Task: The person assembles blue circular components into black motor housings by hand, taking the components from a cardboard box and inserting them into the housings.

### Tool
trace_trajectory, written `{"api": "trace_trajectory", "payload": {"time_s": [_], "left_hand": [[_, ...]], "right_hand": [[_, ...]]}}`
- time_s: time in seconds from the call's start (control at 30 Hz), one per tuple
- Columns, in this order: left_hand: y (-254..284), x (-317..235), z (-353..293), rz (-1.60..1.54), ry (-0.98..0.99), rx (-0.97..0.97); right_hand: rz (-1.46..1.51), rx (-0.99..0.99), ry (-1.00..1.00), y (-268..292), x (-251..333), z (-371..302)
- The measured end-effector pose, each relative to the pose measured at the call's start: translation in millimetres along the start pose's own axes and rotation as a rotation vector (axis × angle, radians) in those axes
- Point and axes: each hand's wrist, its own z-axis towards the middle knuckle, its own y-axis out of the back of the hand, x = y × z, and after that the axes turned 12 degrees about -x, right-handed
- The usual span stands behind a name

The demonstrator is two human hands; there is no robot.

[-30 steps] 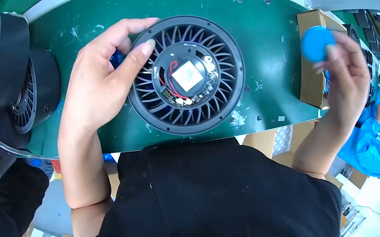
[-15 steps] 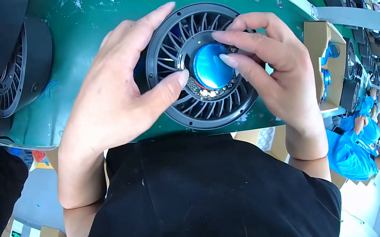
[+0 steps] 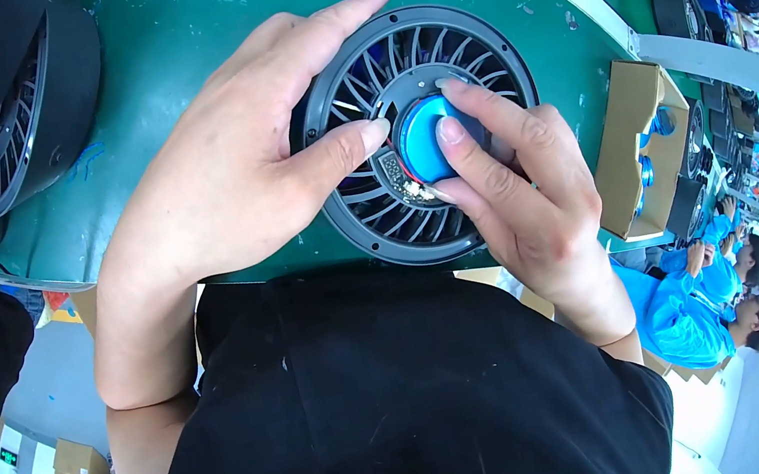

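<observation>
Left hand (image 3: 242, 149), fingers spread, rests at ten o'clock on the wheel (image 3: 404, 88), maybe to steady it. Right hand (image 3: 537, 177) pinches the blue cap (image 3: 424, 143) from four o'clock.

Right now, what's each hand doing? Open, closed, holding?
Left hand: open, thumb and fingers spread along the left side of the spoked black wheel.
Right hand: fingers closed on the blue disc over the hub.

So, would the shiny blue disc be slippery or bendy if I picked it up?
The blue disc looks glossy, so it might be slippery. It's probably stiff, since its face shows no dent beside the fingers of the right hand.
</observation>
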Motion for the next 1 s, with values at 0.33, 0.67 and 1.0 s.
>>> {"api": "trace_trajectory", "payload": {"time_s": [0.33,0.67,1.0], "left_hand": [[4.2,2.6,3.7,0.018,0.006,0.045],[1.4,0.1,6.3,0.1,-0.06,0.022],[1.1,-21.3,7.9,0.306,-0.303,0.026]], "right_hand": [[-0.098,0.034,-0.072,1.0,14.9,4.1],[-0.356,0.084,0.041,-2.0,41.1,1.9],[-0.179,0.007,0.19,25.9,3.1,13.3]]}}
